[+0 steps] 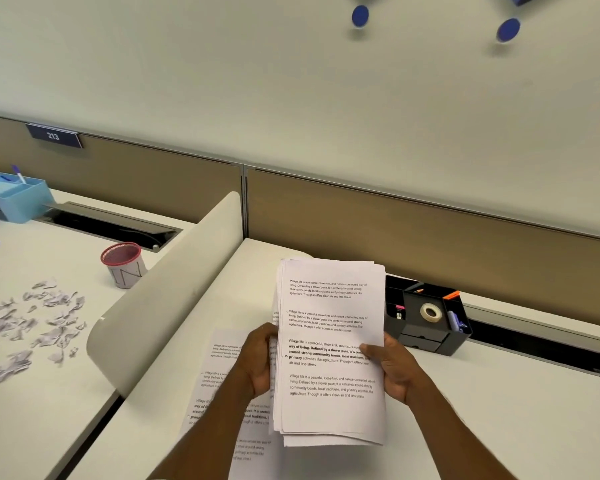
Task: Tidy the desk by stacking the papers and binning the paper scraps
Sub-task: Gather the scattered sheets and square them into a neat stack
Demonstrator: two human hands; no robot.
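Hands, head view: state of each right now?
Left hand: grips the left edge of the paper stack.
Right hand: grips the same stack's right edge, thumb on the top sheet.

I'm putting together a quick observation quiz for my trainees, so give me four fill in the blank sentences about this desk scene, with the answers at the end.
The left hand and right hand together grip a stack of printed ____.
The paper scraps lie on the desk to the ____ of the curved divider.
The roll of tape sits in the ____ organizer.
The sign on the partition reads ____.
Missing words: papers; left; black; 213.
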